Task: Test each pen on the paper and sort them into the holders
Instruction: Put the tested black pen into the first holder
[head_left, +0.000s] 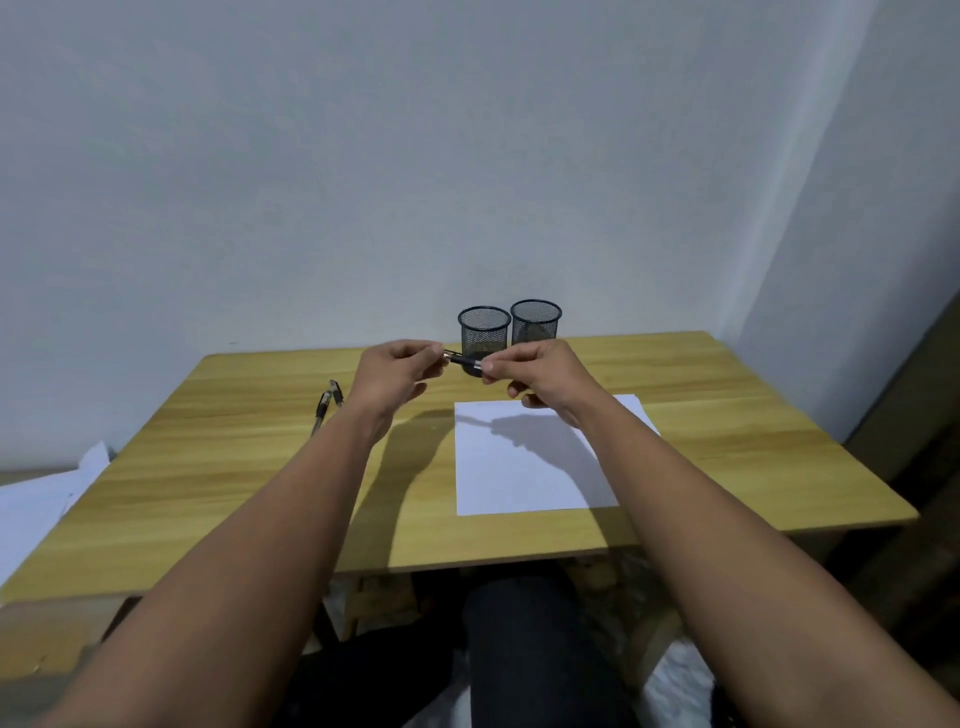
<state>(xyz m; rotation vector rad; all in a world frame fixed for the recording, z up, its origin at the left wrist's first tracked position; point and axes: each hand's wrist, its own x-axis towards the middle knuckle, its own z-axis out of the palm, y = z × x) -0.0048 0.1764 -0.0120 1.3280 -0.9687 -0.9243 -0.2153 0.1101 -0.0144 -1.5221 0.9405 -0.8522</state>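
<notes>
A black pen (464, 360) is held level in the air between both hands, above the far edge of the white paper (519, 467). My left hand (395, 371) pinches its left end and my right hand (530, 371) grips its right end, possibly the cap. Two black mesh holders stand just behind the hands: the left holder (484, 330) and the right holder (536, 321). Neither shows a pen above its rim. Two more pens (327, 408) lie together on the table, left of my left wrist.
The wooden table (234, 467) ends against a pale wall at the back. White sheets (36, 509) lie off its left edge. My dark-trousered legs (530, 649) show under the near edge. Dark furniture (924, 441) stands at the right.
</notes>
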